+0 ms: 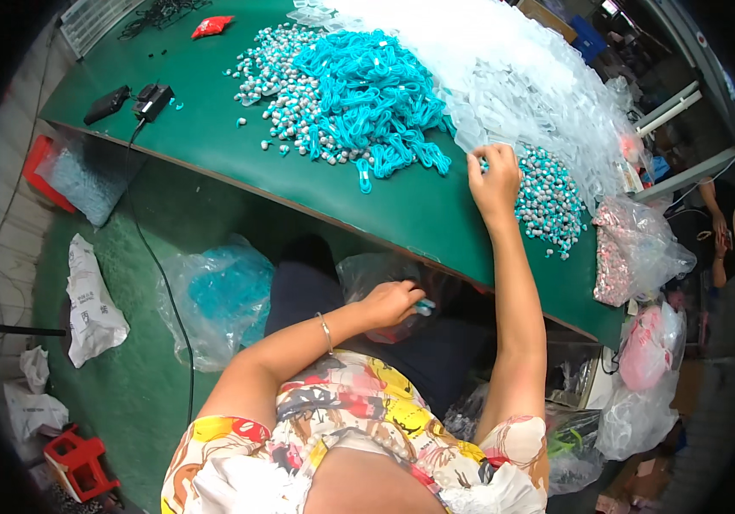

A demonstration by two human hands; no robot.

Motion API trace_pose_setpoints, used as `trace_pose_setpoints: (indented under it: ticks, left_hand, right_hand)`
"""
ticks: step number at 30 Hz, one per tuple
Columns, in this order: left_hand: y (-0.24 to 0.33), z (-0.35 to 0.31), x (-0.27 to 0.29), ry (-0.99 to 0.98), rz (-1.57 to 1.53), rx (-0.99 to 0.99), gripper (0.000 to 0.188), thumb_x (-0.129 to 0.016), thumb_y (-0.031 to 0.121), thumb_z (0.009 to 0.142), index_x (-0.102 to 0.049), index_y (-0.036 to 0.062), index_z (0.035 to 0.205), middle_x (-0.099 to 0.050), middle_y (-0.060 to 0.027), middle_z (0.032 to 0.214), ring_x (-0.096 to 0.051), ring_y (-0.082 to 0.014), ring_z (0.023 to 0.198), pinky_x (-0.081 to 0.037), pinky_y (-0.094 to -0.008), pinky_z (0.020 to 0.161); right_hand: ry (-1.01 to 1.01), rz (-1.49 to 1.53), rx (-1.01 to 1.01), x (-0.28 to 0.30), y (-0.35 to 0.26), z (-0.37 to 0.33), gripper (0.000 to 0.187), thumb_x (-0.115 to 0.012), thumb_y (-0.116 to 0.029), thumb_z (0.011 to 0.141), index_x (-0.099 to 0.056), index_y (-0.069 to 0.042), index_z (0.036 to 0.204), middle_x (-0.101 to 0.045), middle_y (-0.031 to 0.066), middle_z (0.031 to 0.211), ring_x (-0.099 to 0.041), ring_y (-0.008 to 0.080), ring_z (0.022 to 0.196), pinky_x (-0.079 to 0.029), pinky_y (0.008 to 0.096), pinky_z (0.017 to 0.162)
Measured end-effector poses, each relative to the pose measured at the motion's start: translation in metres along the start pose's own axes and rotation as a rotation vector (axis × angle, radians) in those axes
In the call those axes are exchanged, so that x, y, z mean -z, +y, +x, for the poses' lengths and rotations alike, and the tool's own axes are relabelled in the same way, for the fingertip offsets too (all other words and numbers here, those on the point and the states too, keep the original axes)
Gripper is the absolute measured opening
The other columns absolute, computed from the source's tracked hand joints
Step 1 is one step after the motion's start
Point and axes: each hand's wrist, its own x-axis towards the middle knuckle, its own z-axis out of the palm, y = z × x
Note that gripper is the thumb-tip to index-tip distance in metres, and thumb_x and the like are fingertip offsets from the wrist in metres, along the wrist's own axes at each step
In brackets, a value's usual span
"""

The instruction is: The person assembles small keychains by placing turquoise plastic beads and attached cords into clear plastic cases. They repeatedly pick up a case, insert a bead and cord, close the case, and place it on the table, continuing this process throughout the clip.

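Note:
My left hand [391, 303] is over my lap, below the table edge, with its fingers closed. A small teal-and-white piece [424, 307] pokes out at the fingertips, too small to tell its kind. My right hand [496, 178] reaches onto the green table, fingers curled in a pinch; what they hold, if anything, is hidden. It is between a heap of clear plastic pieces [504, 98] and a pile of small teal-and-grey beads or caps [549, 193]. To its left lies a mound of bundled teal cords [376, 86], with more small two-tone pieces [286, 94] beside it.
On the green table [205, 150] are a black box-shaped device with a cable [152, 101], a black case [107, 104] and a red packet [212, 26]. A bag of pink pieces [620, 253] stands at the right edge. Plastic bags [217, 291] and a red stool [80, 465] are on the floor.

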Motion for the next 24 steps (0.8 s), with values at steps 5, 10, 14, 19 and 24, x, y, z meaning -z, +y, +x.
trace_pose_setpoints:
  ticks: [5,10,14,19,24]
  left_hand:
    - [-0.030,-0.006,-0.038,-0.184,0.098,0.112,0.021,-0.069,0.021,0.084,-0.064,0.0038,0.095,-0.065,-0.0203,0.094,-0.066,-0.0411,0.085,-0.053,-0.0490,0.074]
    - [-0.012,-0.002,-0.003,-0.118,0.021,0.090,0.032,-0.070,0.022,0.085,-0.063,0.0048,0.111,-0.064,-0.0194,0.102,-0.065,-0.0394,0.090,-0.054,-0.0472,0.077]
    - [0.024,0.000,0.048,-0.064,-0.094,-0.028,0.042,-0.074,0.016,0.082,-0.060,0.0042,0.120,-0.059,-0.0175,0.111,-0.065,-0.0372,0.090,-0.054,-0.0447,0.076]
    - [0.068,0.008,0.122,0.109,-0.100,-0.068,0.045,-0.077,0.012,0.079,-0.059,0.0033,0.119,-0.058,-0.0165,0.110,-0.064,-0.0348,0.086,-0.054,-0.0409,0.073]
    - [0.070,0.025,0.162,0.226,-0.047,-0.072,0.045,-0.078,0.010,0.079,-0.060,0.0027,0.120,-0.058,-0.0155,0.111,-0.064,-0.0278,0.086,-0.055,-0.0362,0.072]
  right_hand:
    - [-0.062,0.096,0.006,0.050,-0.017,-0.049,0.010,-0.073,-0.010,0.079,-0.065,-0.009,0.086,-0.063,0.0064,0.094,-0.060,0.0280,0.092,-0.043,0.0398,0.081]
    - [-0.101,0.021,0.051,0.076,-0.036,-0.088,0.013,-0.073,-0.009,0.079,-0.065,-0.009,0.089,-0.063,0.0061,0.095,-0.060,0.0277,0.093,-0.042,0.0400,0.083]
    - [-0.111,0.004,0.061,0.078,-0.045,-0.092,0.017,-0.073,-0.008,0.079,-0.066,-0.009,0.094,-0.063,0.0065,0.095,-0.060,0.0278,0.094,-0.042,0.0404,0.085]
    - [-0.071,0.283,-0.029,0.097,-0.060,-0.094,0.025,-0.072,-0.006,0.079,-0.066,-0.005,0.104,-0.064,0.0127,0.100,-0.061,0.0305,0.093,-0.047,0.0404,0.083]
    - [-0.394,0.798,-0.254,0.118,-0.093,-0.102,0.037,-0.075,-0.003,0.079,-0.064,-0.003,0.114,-0.062,0.0099,0.108,-0.063,0.0192,0.090,-0.053,0.0310,0.077]
